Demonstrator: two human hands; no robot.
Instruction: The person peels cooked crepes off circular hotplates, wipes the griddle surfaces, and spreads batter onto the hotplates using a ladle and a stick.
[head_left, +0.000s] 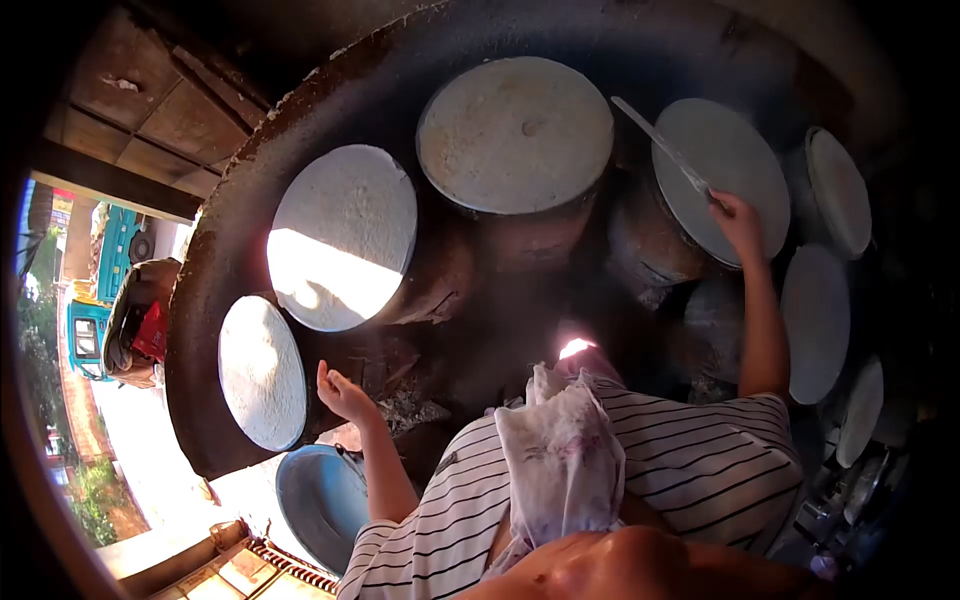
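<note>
My right hand [737,222] grips the end of a long, thin, pale spatula [655,135]. The spatula lies slantwise over a round, flat, pale griddle-like disc [725,165]; whether it touches the surface cannot be made out. My left hand [345,396] is held out with fingers extended and nothing in it. Close to its left is a smaller round pale disc [262,372], partly sunlit. Above that hand sits another round disc [345,235], half in bright sun. At the top centre a large disc [515,135] has a pale, mottled surface.
More round discs stand at the right, one upper [838,190] and one lower [815,322]. A dark curved rim [215,290] surrounds the discs. Bright glow [577,348] shows low in the centre. A blue basin [325,505] is beside my left forearm. A teal vehicle [88,335] is outside.
</note>
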